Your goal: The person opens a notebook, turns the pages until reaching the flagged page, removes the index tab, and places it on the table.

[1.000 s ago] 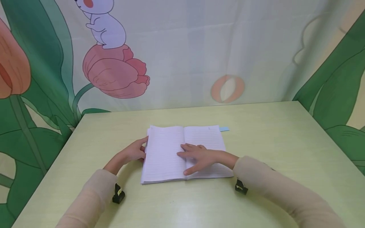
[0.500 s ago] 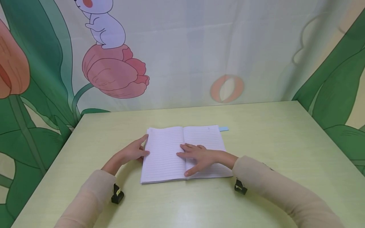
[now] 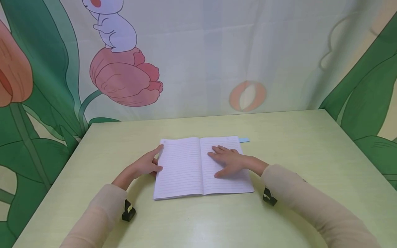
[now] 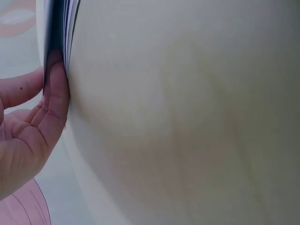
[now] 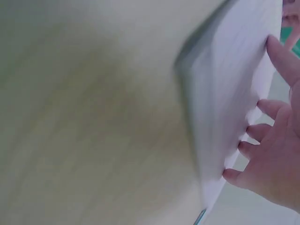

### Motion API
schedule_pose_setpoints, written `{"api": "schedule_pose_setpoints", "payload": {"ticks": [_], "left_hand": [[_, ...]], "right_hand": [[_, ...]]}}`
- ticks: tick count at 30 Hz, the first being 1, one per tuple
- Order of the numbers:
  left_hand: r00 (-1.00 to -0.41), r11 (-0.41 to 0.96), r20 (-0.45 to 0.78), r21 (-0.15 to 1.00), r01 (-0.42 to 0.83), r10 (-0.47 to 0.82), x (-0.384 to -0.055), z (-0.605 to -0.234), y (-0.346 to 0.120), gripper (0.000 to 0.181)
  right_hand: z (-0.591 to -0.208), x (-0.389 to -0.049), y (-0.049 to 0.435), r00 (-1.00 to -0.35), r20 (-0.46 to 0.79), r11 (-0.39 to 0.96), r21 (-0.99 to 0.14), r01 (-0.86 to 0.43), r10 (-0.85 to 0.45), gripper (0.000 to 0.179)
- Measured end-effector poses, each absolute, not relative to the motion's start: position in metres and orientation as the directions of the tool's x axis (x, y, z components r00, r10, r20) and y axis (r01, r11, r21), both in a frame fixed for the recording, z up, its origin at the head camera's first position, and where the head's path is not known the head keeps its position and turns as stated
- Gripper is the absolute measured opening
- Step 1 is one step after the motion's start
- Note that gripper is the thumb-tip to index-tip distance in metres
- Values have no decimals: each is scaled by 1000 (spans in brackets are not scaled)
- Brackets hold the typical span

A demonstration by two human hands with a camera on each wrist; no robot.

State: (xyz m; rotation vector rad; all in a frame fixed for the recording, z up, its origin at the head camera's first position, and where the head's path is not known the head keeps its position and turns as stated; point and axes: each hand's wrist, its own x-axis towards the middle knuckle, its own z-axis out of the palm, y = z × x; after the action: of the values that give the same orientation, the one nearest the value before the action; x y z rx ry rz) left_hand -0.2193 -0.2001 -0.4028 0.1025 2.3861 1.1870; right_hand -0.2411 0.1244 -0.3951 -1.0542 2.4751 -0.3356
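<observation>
An open notebook with ruled white pages lies flat on the table, its spine running up the middle. My left hand is at its left edge, thumb over the page. The left wrist view shows pages pinched between this hand's thumb and its fingers, which reach in among the leaves. My right hand rests on the right page with fingers spread. In the right wrist view its fingertips touch the paper, holding nothing.
A light blue tab sticks out at the notebook's upper right. The pale table meets a curtain printed with flowers and a rabbit at its far edge. Black wrist mounts hang below both sleeves.
My right hand has slid from the spine rightward and slightly away, onto the right page. My left thumb has come a little farther over the left page's edge.
</observation>
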Motion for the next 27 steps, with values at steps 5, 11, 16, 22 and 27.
{"api": "schedule_pose_setpoints", "payload": {"ticks": [5,11,16,22,27], "left_hand": [[-883,621,-382,771,-141,274,-219,-402,-200,82],[-883,637,-387,758,-141,265,-219,-400,-198,81],[-881,637,-390,758,-142,269,-219,-399,-196,81],[-882,641,-392,754,-146,260,-219,-399,-196,81],[-883,642,-392,752,-147,257,-219,-399,-197,81]], "right_hand": [[-401,-255,138,-703,-271,751,-314,-581,-657,79],[-403,-269,153,-783,-261,820,-291,-494,-564,82],[-402,-277,164,-837,-256,866,-278,-416,-484,87],[-403,-280,168,-859,-232,880,-257,-398,-457,90],[-404,-281,166,-861,-216,876,-264,-403,-461,90]]}}
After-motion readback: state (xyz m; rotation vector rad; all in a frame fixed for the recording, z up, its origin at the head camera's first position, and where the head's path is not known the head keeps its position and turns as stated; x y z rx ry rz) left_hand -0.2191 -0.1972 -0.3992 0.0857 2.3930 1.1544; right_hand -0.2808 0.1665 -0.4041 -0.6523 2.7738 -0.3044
